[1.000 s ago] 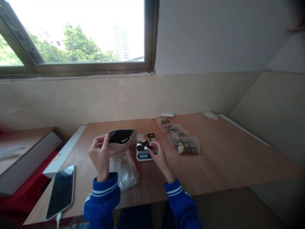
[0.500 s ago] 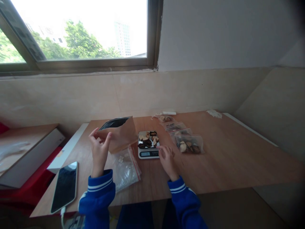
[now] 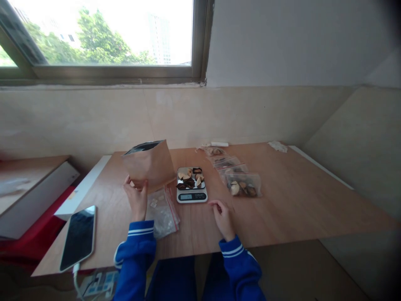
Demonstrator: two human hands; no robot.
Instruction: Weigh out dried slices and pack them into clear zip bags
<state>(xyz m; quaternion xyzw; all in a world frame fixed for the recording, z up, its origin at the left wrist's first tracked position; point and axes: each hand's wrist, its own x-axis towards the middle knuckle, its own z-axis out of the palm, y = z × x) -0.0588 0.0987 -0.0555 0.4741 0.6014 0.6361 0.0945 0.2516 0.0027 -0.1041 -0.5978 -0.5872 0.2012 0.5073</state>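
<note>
My left hand [image 3: 137, 198] is in front of a standing brown paper pouch [image 3: 150, 163] with a dark lining and an open mouth. A small pale piece, like a slice of dried mushroom [image 3: 132, 184], shows among its curled fingers. My right hand [image 3: 222, 215] is just off the front right corner of a white digital scale [image 3: 192, 196], its fingers curled together with nothing visible in them. Several dried mushroom slices [image 3: 190, 178], pale and dark, lie on the scale's plate. The display is lit, but its digits are too small to read.
Clear zip bags [image 3: 163, 215] lie flat between my left hand and the scale. Several filled zip bags [image 3: 243, 185] run back in a row on the right. A phone [image 3: 78, 238] with a cable lies at the table's left edge. Crumpled white material [image 3: 277, 146] lies at the back.
My left hand has dropped from the pouch's mouth to its lower front. My right hand has drawn back from the scale's edge and curled. The view has shifted slightly.
</note>
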